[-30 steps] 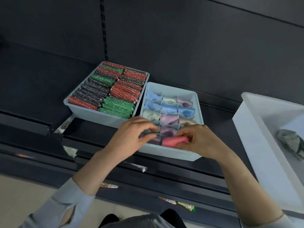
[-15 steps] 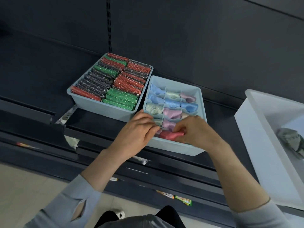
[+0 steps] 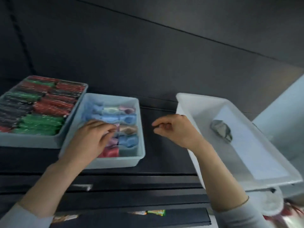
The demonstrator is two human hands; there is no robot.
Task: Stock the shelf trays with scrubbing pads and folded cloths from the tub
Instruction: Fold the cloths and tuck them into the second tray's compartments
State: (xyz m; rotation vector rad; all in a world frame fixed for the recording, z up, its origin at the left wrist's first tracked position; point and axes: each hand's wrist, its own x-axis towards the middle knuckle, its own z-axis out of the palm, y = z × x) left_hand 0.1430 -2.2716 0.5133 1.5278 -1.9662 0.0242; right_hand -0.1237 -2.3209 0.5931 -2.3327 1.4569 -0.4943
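Observation:
The cloth tray (image 3: 131,160), pale blue with dividers, holds several folded cloths in blue, pink, tan and red. My left hand (image 3: 89,140) rests on the cloths at its left middle, fingers spread over them. A red cloth (image 3: 109,152) lies in the front row just below that hand. My right hand (image 3: 174,130) hovers between the tray and the white tub (image 3: 184,102), fingers loosely curled, holding nothing. One grey folded cloth (image 3: 221,133) lies in the tub. The pad tray (image 3: 29,142) on the left is packed with red, green and black scrubbing pads.
Both trays sit on a dark shelf (image 3: 164,153) with a dark back panel behind. Lower shelf rails run along the front edge, with small packets (image 3: 155,212) below. A white surface (image 3: 283,116) stands behind the tub on the right.
My right hand has let go of the red cloth, now set in the tray's front row, and has drawn away to the right toward the tub. The view has swung right.

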